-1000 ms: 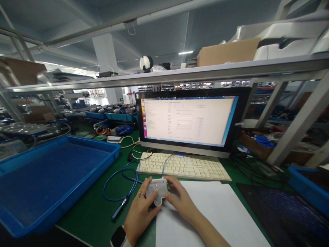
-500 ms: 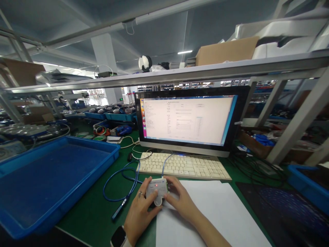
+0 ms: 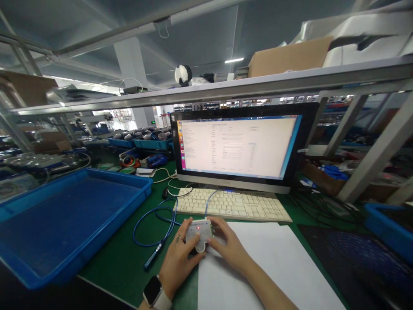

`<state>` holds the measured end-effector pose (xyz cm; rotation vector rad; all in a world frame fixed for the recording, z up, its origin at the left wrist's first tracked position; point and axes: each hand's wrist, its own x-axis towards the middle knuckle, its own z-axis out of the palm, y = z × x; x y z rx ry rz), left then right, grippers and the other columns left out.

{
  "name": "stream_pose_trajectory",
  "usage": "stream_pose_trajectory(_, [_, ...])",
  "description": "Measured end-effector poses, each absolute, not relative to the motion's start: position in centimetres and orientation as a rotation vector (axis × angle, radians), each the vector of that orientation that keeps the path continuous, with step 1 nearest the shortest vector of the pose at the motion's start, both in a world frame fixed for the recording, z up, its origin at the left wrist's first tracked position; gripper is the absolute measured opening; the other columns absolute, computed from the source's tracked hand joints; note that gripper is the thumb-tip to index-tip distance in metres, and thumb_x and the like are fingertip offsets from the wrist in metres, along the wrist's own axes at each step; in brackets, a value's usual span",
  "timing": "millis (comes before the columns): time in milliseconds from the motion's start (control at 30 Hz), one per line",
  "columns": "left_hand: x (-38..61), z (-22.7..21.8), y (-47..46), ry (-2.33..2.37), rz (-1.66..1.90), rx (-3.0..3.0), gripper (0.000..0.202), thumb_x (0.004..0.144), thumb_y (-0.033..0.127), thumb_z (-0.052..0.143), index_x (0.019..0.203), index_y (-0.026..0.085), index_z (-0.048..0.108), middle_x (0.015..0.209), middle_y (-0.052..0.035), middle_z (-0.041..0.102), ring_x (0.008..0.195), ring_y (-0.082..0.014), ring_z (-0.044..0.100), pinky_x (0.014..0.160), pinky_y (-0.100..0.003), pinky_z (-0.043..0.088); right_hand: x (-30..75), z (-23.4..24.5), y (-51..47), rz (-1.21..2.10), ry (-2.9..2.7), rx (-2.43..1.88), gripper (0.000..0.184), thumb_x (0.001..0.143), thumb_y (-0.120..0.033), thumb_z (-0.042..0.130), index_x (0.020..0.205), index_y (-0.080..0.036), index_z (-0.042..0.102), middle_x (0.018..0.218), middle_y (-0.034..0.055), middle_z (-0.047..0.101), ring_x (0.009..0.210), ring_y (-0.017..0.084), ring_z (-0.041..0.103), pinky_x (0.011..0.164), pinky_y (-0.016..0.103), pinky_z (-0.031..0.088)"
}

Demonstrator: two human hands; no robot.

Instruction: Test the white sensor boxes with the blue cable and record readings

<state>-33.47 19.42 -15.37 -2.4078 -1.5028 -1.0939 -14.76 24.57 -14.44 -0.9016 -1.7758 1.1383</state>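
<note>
A small white box-shaped device (image 3: pixel 198 232) with a lit red dot rests on the green mat, tethered by a blue cable (image 3: pixel 158 224). My left hand (image 3: pixel 179 260) curls around its left side, thumb under the lower edge; a ring and a smartwatch (image 3: pixel 154 292) show on that arm. My right hand (image 3: pixel 227 247) grips the device's right side with bent fingers. A white keyboard (image 3: pixel 230 204) lies just beyond, under a lit monitor (image 3: pixel 238 146).
A large blue tray (image 3: pixel 64 215) sits left. A white sheet (image 3: pixel 258 267) lies under my right forearm, a dark mat (image 3: pixel 355 262) to its right. Cables and a blue bin (image 3: pixel 387 224) crowd the right; a shelf (image 3: pixel 226 92) with a cardboard box runs overhead.
The view has tilted down slightly, so the desk items sit higher in frame. Both hands keep the same hold on the device.
</note>
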Motion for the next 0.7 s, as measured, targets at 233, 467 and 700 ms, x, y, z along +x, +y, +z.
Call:
stream_pose_trajectory(233, [-33.44, -15.09, 19.59, -1.555, -1.108, -2.447, 0.032, 0.072, 0.022, 0.071, 0.101, 0.02, 0.058, 0.139, -0.0167, 0.039, 0.125, -0.0312, 0.044, 0.095, -0.044, 0.049, -14.77, -14.2, 24.52, 1.136, -1.78, -0.898, 0.043, 0.079, -0.031, 0.061, 0.121, -0.026, 0.05, 0.125, 0.0065, 0.049, 0.114, 0.021, 0.049, 0.095, 0.037, 0.043])
stream_pose_trajectory(467, [-33.54, -14.98, 19.55, -1.533, -1.154, -2.463, 0.029, 0.074, 0.023, 0.07, 0.101, 0.019, 0.058, 0.139, -0.017, 0.039, 0.126, -0.0312, 0.042, 0.096, -0.045, 0.047, -14.74, -14.03, 24.41, 1.124, -1.776, -0.897, 0.043, 0.078, -0.03, 0.062, 0.119, -0.025, 0.051, 0.122, 0.0064, 0.05, 0.11, 0.02, 0.051, 0.094, 0.036, 0.043])
stream_pose_trajectory(700, [-33.55, -15.28, 19.64, -1.518, -1.158, -2.448, 0.031, 0.075, 0.024, 0.07, 0.102, 0.019, 0.057, 0.138, -0.0181, 0.039, 0.126, -0.0319, 0.042, 0.096, -0.045, 0.048, -14.8, -14.32, 24.47, 1.112, -1.778, -0.916, 0.043, 0.078, -0.03, 0.062, 0.119, -0.026, 0.051, 0.124, 0.006, 0.049, 0.11, 0.02, 0.051, 0.094, 0.035, 0.043])
